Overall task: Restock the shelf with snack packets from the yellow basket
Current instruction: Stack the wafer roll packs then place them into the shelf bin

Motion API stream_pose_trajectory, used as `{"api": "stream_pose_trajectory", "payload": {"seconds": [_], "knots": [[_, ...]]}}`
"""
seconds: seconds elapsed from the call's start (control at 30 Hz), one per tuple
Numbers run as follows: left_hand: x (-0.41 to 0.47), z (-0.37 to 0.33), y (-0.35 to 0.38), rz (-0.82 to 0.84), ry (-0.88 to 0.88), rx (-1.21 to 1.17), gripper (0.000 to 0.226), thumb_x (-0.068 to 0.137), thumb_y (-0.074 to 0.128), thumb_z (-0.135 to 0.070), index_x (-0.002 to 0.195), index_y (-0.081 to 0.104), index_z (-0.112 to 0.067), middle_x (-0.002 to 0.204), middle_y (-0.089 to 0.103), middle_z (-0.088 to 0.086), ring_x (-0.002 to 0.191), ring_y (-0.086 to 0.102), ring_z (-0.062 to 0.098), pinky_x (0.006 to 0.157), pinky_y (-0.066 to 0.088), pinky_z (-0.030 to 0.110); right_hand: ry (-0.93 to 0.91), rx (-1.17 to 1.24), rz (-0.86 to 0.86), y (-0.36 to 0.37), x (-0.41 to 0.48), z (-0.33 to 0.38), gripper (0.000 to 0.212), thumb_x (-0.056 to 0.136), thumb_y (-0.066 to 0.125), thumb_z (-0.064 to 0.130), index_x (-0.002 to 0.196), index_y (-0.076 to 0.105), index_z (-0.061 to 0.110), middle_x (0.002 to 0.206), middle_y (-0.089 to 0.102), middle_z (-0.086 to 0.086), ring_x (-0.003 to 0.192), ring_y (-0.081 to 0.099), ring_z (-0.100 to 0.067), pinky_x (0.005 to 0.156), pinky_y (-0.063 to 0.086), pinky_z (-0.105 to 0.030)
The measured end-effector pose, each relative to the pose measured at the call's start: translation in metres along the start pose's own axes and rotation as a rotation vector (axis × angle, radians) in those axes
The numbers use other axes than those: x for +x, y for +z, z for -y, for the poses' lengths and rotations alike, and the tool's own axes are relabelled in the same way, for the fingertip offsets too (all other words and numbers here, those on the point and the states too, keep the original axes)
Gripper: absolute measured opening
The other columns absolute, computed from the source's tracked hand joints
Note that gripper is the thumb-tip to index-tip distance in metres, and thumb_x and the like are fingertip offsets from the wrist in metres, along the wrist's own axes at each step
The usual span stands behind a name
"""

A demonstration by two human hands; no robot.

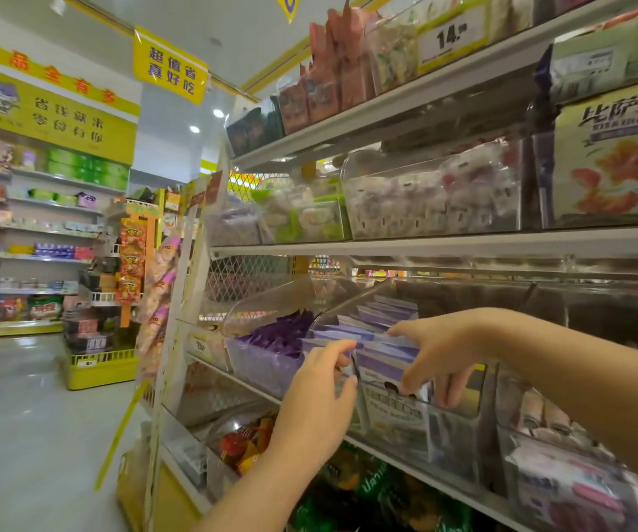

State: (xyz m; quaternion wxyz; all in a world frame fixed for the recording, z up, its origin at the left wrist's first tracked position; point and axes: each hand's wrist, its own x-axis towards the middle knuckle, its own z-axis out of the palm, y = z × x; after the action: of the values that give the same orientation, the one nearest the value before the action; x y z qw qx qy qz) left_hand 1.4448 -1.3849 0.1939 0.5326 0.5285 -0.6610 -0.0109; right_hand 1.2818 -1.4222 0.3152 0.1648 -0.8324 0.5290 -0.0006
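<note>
A clear plastic bin (459,439) on the middle shelf (440,243) holds a row of pale purple snack packets (375,324) standing on edge. My left hand (321,397) is at the bin's front left corner, thumb and fingers pinching the front packet's edge. My right hand (436,355) reaches in from the right, its fingers curled over the tops of the front packets, with the index finger stretched left across them. The yellow basket is out of view.
A second clear bin (256,362) of darker purple packets sits just left. More bins of snacks fill the shelves above and below. A yellow floor rack (98,366) with boxes stands in the aisle to the left, with open floor around it.
</note>
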Motion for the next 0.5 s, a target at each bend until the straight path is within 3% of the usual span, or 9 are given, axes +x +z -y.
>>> {"api": "stream_pose_trajectory", "payload": {"seconds": [0.17,0.27,0.33,0.43,0.5], "knots": [[-0.010,0.009,0.003,0.110,0.026,-0.010,0.054,0.098,0.051,-0.025,0.141,0.030,-0.051,0.119,0.042,-0.028,0.097,0.048,-0.010,0.070,0.040,0.008,0.029,0.110,-0.156,0.018,0.014,0.006,0.086,0.082,0.074,0.020,0.146,0.018,0.028,0.121,0.057,-0.016,0.072,0.074,-0.023,0.061,0.061,-0.032],[-0.011,0.009,0.007,0.140,0.032,0.013,0.061,0.098,0.051,-0.027,0.143,0.020,-0.055,0.124,0.037,-0.024,0.072,0.049,-0.004,0.065,0.041,0.012,0.015,0.083,-0.244,0.028,0.012,0.003,0.082,0.082,0.074,0.034,0.144,0.022,0.023,0.114,0.058,-0.009,0.073,0.072,-0.019,0.063,0.061,-0.032],[-0.013,0.008,0.008,0.140,0.048,0.051,0.064,0.098,0.051,-0.027,0.144,0.016,-0.054,0.122,0.037,-0.023,0.066,0.049,0.002,0.067,0.046,0.019,0.001,-0.081,-0.292,0.031,0.007,0.001,0.081,0.081,0.069,0.050,0.143,0.024,0.022,0.119,0.055,-0.006,0.077,0.070,-0.017,0.066,0.061,-0.031],[-0.017,0.009,0.004,0.141,0.070,0.100,0.065,0.098,0.051,-0.029,0.145,0.014,-0.055,0.123,0.035,-0.022,0.071,0.052,0.007,0.076,0.052,0.031,0.036,-0.466,-0.400,0.029,-0.002,0.003,0.086,0.077,0.048,0.078,0.142,0.033,0.024,0.134,0.051,-0.004,0.113,0.055,-0.024,0.089,0.050,-0.039],[-0.022,0.015,-0.001,0.115,0.082,0.115,0.064,0.097,0.051,-0.029,0.143,0.015,-0.057,0.120,0.034,-0.024,0.072,0.053,0.007,0.073,0.052,0.031,0.002,-0.626,-0.561,0.031,-0.011,0.011,0.085,0.075,0.035,0.085,0.139,0.039,0.028,0.137,0.049,-0.002,0.126,0.040,-0.027,0.096,0.039,-0.044]]}}
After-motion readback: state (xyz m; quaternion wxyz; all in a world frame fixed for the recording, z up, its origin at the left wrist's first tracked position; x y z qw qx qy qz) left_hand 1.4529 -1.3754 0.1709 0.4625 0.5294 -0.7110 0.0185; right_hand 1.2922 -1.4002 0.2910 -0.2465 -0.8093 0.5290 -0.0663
